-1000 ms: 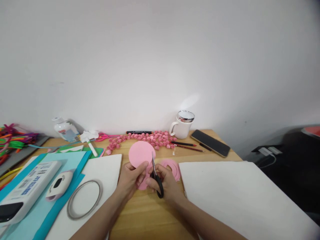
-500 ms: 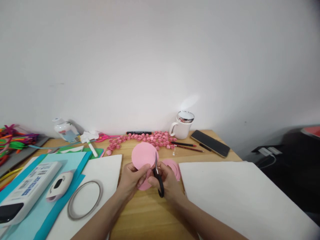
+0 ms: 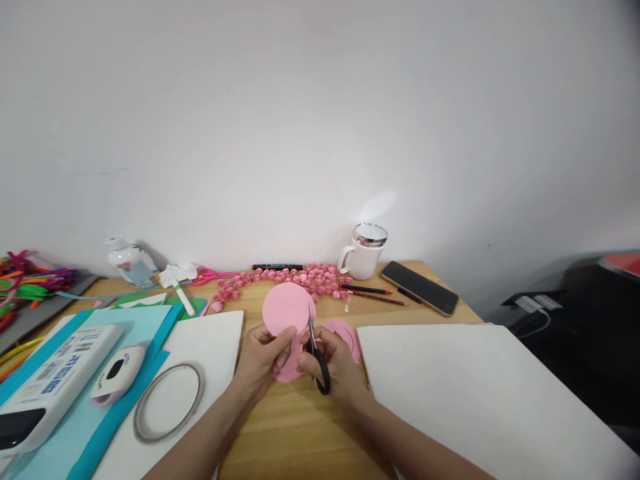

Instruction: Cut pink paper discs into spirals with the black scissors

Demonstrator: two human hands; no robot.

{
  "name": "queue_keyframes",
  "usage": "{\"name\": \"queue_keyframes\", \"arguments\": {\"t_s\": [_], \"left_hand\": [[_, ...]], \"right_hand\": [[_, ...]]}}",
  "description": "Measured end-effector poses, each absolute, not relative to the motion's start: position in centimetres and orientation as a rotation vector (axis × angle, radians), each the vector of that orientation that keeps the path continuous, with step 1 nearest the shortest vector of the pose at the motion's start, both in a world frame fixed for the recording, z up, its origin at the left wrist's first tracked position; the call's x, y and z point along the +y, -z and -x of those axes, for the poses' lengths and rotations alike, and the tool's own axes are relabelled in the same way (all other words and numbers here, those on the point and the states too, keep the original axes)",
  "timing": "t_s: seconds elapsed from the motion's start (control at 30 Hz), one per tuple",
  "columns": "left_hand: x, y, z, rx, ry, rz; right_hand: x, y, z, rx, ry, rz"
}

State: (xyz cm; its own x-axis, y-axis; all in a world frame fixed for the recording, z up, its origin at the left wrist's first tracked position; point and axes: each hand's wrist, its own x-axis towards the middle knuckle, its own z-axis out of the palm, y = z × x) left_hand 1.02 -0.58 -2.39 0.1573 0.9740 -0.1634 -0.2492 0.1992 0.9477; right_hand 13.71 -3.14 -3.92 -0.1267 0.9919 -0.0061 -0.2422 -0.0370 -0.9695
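Pinching a pink paper circle (image 3: 286, 310) by its lower edge between thumb and fingers of the left hand (image 3: 263, 357), upright above the bare middle of the wooden surface (image 3: 295, 433). Gripping black-handled scissors (image 3: 324, 379) in the right hand (image 3: 337, 367), with thumb and fingers curled round the handles, and pointing the blades upward along the circle's right edge. Impossible to tell the gap between the blades. Just below the circle, between the hands, more pink paper (image 3: 290, 371), unclear whether joined to it. Just past the right hand, pink paper scraps (image 3: 346, 331) flat on the surface. Farther back, a spread of small pink rolls (image 3: 327, 280), with a black marker (image 3: 277, 267) behind and a white mug (image 3: 365, 258) just beside. To the right of these, two pencils (image 3: 370, 289) and a dark phone (image 3: 420, 288); nearer, a large white sheet (image 3: 465, 387). To the left, a tape ring (image 3: 139, 412) on a white board (image 3: 223, 337), then a small white device (image 3: 119, 375) and a long white box (image 3: 60, 387) on blue sheets (image 3: 133, 327). Near the wall, pink scissors (image 3: 215, 275), a tilted white bottle (image 3: 131, 261) and, far left, colourful fuzzy stems (image 3: 35, 283).
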Motion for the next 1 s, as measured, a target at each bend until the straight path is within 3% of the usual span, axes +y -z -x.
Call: {"name": "queue_keyframes", "arguments": {"t_s": [1.0], "left_hand": [[-0.6,2.0,-1.1,0.981,-1.066,-0.926]], "right_hand": [[-3.1,3.4,-13.9,-1.15,-1.329,0.907]]}}
